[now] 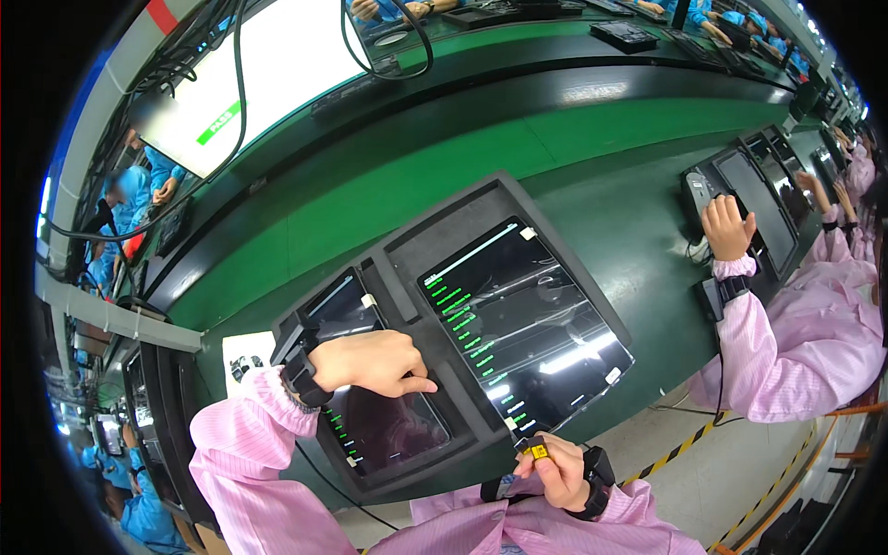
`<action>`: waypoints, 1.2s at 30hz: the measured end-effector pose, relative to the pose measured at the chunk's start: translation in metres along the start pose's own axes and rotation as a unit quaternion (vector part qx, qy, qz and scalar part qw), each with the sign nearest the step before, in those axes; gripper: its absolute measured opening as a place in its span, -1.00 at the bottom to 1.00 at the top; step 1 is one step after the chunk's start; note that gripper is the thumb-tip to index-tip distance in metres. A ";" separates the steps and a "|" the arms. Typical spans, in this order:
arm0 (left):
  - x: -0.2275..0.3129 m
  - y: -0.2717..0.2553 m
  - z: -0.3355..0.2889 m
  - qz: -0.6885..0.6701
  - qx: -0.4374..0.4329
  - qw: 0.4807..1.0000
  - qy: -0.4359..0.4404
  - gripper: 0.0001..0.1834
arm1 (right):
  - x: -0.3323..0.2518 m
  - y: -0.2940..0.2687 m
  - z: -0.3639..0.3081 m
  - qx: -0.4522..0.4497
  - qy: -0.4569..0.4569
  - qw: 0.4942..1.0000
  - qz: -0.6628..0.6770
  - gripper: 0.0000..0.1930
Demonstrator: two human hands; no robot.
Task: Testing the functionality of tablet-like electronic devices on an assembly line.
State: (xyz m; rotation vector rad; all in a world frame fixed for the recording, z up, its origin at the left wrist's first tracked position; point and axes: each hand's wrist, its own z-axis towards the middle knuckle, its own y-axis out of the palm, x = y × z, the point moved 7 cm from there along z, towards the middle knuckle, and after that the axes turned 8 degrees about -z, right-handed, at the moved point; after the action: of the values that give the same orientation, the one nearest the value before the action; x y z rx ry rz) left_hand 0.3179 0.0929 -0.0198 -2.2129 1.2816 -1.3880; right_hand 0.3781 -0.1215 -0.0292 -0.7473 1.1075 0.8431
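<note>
My left hand (375, 363) is over the left tablet (384, 421), palm down with fingers curled near its right edge. Whatever lies under those fingertips is hidden. Between the fingers and thumb of my right hand (560, 474) is a small black-and-yellow block (536, 450), held by the lower corner of the right tablet (527, 314). Both tablets have dark screens with green text lines and small pale tabs at their edges. They rest in a dark grey tray (509, 190), the right one with its lower end reaching the tray's rim.
At the right, a co-worker's hand (728, 227) is beside another tray with a device (758, 208). A white sheet (245, 356) lies left of my tray. Beyond the green bench stands a bright monitor (268, 79). Cables (242, 92) hang before it. A dark cable passes below my left forearm.
</note>
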 end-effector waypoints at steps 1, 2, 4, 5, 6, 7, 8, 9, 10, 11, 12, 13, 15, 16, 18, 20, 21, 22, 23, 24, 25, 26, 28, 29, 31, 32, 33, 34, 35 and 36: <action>0.000 -0.002 0.001 -0.004 -0.007 1.000 0.010 -0.46 | 0.002 0.000 0.002 -0.003 0.003 1.000 0.006 -0.72; -0.003 -0.001 0.003 -0.009 -0.036 0.999 0.008 -0.47 | 0.003 -0.001 0.003 -0.001 0.002 1.000 0.010 -0.72; -0.010 0.003 0.007 -0.025 -0.080 0.996 -0.007 -0.48 | 0.004 0.001 0.007 -0.021 -0.007 0.999 0.027 -0.77; -0.012 0.004 0.009 -0.026 -0.092 0.995 -0.009 -0.48 | 0.003 0.000 0.008 -0.025 -0.016 0.999 0.032 -0.79; -0.014 0.004 0.011 -0.025 -0.097 0.995 -0.007 -0.48 | 0.003 0.001 0.008 -0.032 -0.017 0.999 0.037 -0.80; -0.015 0.005 0.012 -0.024 -0.101 0.995 -0.007 -0.48 | 0.003 0.003 0.008 -0.048 -0.007 0.998 0.044 -0.80; -0.016 0.006 0.013 -0.040 -0.110 0.993 -0.002 -0.49 | 0.002 0.004 0.007 -0.059 -0.001 0.997 0.049 -0.80; -0.015 0.004 0.014 -0.042 -0.105 0.994 0.008 -0.49 | 0.002 0.006 0.005 -0.071 0.008 0.996 0.049 -0.81; -0.015 0.004 0.015 -0.049 -0.113 0.992 0.015 -0.50 | 0.001 0.009 0.002 -0.087 0.011 0.995 0.054 -0.81; -0.015 0.005 0.014 -0.053 -0.126 0.991 0.012 -0.50 | 0.000 0.013 -0.003 -0.100 0.018 0.993 0.067 -0.81; -0.016 0.007 0.015 -0.052 -0.144 0.988 0.000 -0.51 | 0.000 0.016 -0.008 -0.114 0.028 0.990 0.075 -0.81; -0.015 0.009 0.015 -0.059 -0.148 0.987 -0.002 -0.52 | 0.001 0.020 -0.015 -0.129 0.041 0.988 0.080 -0.82; -0.005 0.012 0.018 -0.137 -0.118 0.983 0.021 -0.51 | 0.004 0.028 -0.027 -0.150 0.060 0.983 0.084 -0.81; -0.003 0.016 0.020 -0.112 -0.122 0.986 0.023 -0.50 | 0.007 0.033 -0.035 -0.157 0.079 0.980 0.090 -0.80; 0.001 0.025 0.023 -0.077 -0.089 0.993 -0.001 -0.50 | 0.013 0.042 -0.050 -0.171 0.111 0.974 0.103 -0.78; 0.009 0.030 0.022 -0.069 -0.041 0.997 -0.003 -0.50 | 0.022 0.049 -0.064 -0.168 0.162 0.965 0.123 -0.76; 0.015 0.029 0.019 -0.083 -0.006 0.996 0.003 -0.51 | 0.026 0.052 -0.070 -0.166 0.187 0.959 0.133 -0.75; 0.017 0.029 0.015 -0.053 0.012 0.998 -0.020 -0.56 | 0.029 0.055 -0.073 -0.159 0.186 0.959 0.146 -0.73; 0.029 0.024 0.010 -0.069 0.067 0.995 0.024 -0.60 | 0.033 0.059 -0.076 -0.166 0.202 0.954 0.149 -0.72; 0.041 0.019 0.001 -0.081 0.118 0.988 0.056 -0.64 | 0.037 0.061 -0.078 -0.169 0.213 0.950 0.152 -0.71; 0.050 0.015 -0.007 -0.091 0.157 0.981 0.062 -0.68 | 0.041 0.064 -0.079 -0.172 0.224 0.947 0.154 -0.70; 0.060 0.009 -0.020 -0.119 0.206 0.968 0.079 -0.74 | 0.043 0.065 -0.077 -0.166 0.219 0.947 0.168 -0.71; 0.074 0.002 -0.047 -0.168 0.272 0.945 0.066 -0.84 | 0.049 0.069 -0.076 -0.163 0.235 0.939 0.189 -0.70; 0.083 0.000 -0.061 -0.144 0.298 0.941 0.065 -0.84 | 0.050 0.071 -0.074 -0.166 0.233 0.939 0.190 -0.69; 0.098 0.001 -0.081 -0.141 0.324 0.933 0.073 -0.84 | 0.050 0.074 -0.073 -0.166 0.228 0.940 0.191 -0.68; 0.102 0.003 -0.088 -0.143 0.321 0.934 0.067 -0.83 | 0.050 0.075 -0.073 -0.167 0.228 0.941 0.189 -0.68; 0.105 0.006 -0.095 -0.146 0.317 0.935 0.063 -0.82 | 0.050 0.077 -0.074 -0.167 0.227 0.941 0.186 -0.68; 0.108 0.009 -0.099 -0.147 0.322 0.933 0.068 -0.81 | 0.050 0.078 -0.074 -0.166 0.228 0.940 0.190 -0.68; 0.109 0.013 -0.103 -0.149 0.327 0.931 0.072 -0.79 | 0.050 0.079 -0.075 -0.164 0.231 0.939 0.194 -0.68; 0.109 0.016 -0.106 -0.153 0.328 0.930 0.072 -0.78 | 0.051 0.080 -0.075 -0.162 0.235 0.938 0.197 -0.68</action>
State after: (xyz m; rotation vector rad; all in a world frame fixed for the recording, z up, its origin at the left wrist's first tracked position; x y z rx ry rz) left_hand 0.2409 0.0249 0.0936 -1.8969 0.3924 -1.7852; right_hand 0.2861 -0.1360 -0.1069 -1.0555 1.6018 1.2465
